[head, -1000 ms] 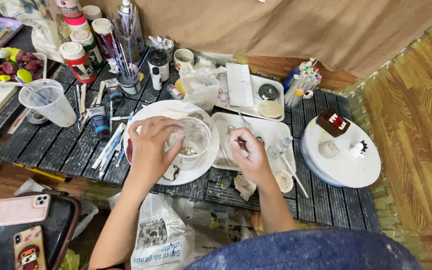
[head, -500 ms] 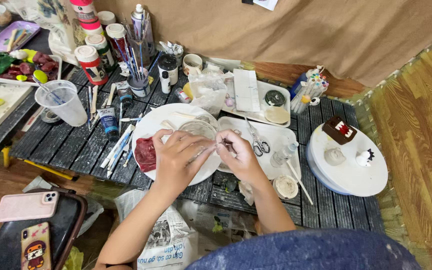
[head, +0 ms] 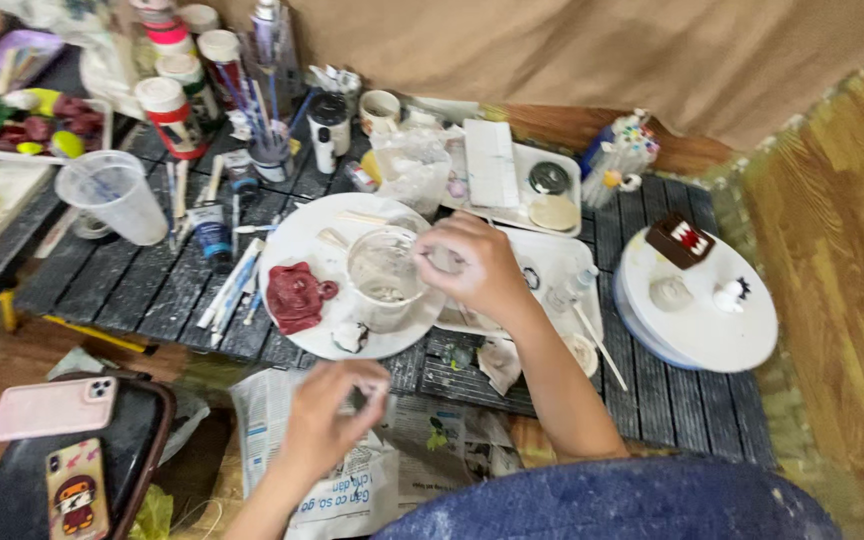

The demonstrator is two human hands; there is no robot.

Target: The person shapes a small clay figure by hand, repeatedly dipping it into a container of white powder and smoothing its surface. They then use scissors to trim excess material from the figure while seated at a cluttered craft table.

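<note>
R hand (head: pixel 480 268) over small clear plastic cup (head: pixel 384 276) on round white plate (head: pixel 302 235), fingers pinched on sth small, can't tell what. L hand (head: pixel 327 405) curled above newspaper (head: pixel 352 490), grip unclear. Dark-red clay lump (head: pixel 295 295) beside cup.

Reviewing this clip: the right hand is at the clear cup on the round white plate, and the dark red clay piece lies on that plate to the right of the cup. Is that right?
Not quite. In the head view the right hand is at the clear cup on the round white plate, but the dark red clay piece lies to the left of the cup, not the right.
</note>
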